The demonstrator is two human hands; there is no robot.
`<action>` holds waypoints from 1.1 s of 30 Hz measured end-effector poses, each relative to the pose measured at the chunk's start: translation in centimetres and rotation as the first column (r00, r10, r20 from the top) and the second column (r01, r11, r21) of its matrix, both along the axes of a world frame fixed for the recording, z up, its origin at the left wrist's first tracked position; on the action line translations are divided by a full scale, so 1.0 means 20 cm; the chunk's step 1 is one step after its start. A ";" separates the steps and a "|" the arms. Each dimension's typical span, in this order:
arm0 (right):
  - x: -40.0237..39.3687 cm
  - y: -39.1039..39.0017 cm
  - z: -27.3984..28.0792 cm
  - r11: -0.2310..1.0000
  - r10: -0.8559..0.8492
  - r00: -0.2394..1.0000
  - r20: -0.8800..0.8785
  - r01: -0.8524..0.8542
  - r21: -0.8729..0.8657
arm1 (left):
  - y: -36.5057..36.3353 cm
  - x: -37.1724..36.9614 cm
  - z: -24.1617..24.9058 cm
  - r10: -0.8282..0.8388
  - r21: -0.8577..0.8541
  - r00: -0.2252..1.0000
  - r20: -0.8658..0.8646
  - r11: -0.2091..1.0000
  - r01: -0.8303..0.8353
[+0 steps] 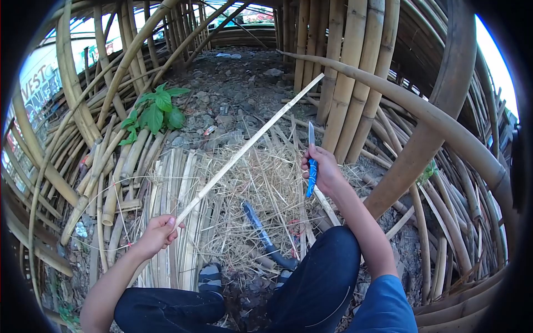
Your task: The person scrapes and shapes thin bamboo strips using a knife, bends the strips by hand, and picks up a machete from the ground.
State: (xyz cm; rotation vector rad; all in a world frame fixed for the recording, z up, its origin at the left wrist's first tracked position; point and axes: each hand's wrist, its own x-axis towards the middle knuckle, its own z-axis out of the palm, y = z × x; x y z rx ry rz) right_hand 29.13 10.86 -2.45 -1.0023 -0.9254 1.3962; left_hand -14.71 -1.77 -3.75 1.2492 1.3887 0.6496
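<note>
My left hand (157, 235) is closed around the lower end of a long, pale bamboo strip (250, 143). The strip slants up and to the right, its far end in front of the upright bamboo poles. In my right hand (326, 172) is a knife (312, 176) with a blue handle, its blade pointing up. The blade stands apart from the strip, to the right of it. Below, between my knees and the shavings, lies a machete (259, 228) with a dark curved handle.
Pale shavings (266, 177) cover the ground ahead. Split bamboo strips (173, 188) lie in a row at left. A thick bent bamboo pole (411, 102) crosses at right, near upright bamboo poles (363, 72). A green plant (158, 111) grows beyond the strips.
</note>
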 end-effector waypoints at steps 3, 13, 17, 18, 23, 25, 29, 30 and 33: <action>-0.03 -0.06 0.05 0.996 0.066 0.991 0.118 -0.072 0.053 | 0.01 -0.01 0.02 0.045 -0.027 0.999 0.009 0.999 -0.045; -0.16 0.07 -0.07 0.992 0.128 0.987 0.093 -0.128 0.001 | 0.06 0.02 0.05 -0.004 -0.022 0.997 0.076 1.000 0.006; -0.09 0.14 -0.08 0.982 -0.026 0.960 0.278 -0.027 0.186 | 0.07 0.01 0.04 -0.016 -0.048 0.994 0.108 0.999 0.021; -0.04 0.17 -0.09 0.986 -0.044 0.950 0.309 -0.008 0.164 | 0.06 0.00 0.04 -0.010 -0.053 0.994 0.108 0.998 0.016; 0.24 0.22 -0.37 0.982 -0.184 0.883 0.432 0.184 0.042 | 0.05 -0.03 0.05 0.028 -0.103 0.996 0.088 0.995 -0.019; 0.34 0.14 -0.68 0.978 -0.140 0.822 0.553 0.202 -0.052 | 0.05 -0.05 0.03 0.014 -0.093 0.995 0.096 0.996 -0.005; 0.43 -0.16 -1.37 0.916 -0.195 0.325 0.926 0.399 0.053 | 0.05 -0.06 0.02 0.055 -0.150 0.995 0.088 0.988 -0.041; 0.46 -0.20 -1.50 0.889 -0.201 0.163 0.966 0.444 0.110 | 0.05 -0.07 0.01 0.056 -0.164 0.992 0.110 0.986 -0.038; 0.17 -0.43 -1.31 0.814 -0.344 -0.429 0.835 0.307 0.493 | 0.05 -0.08 0.00 0.064 -0.196 0.990 0.125 0.980 -0.039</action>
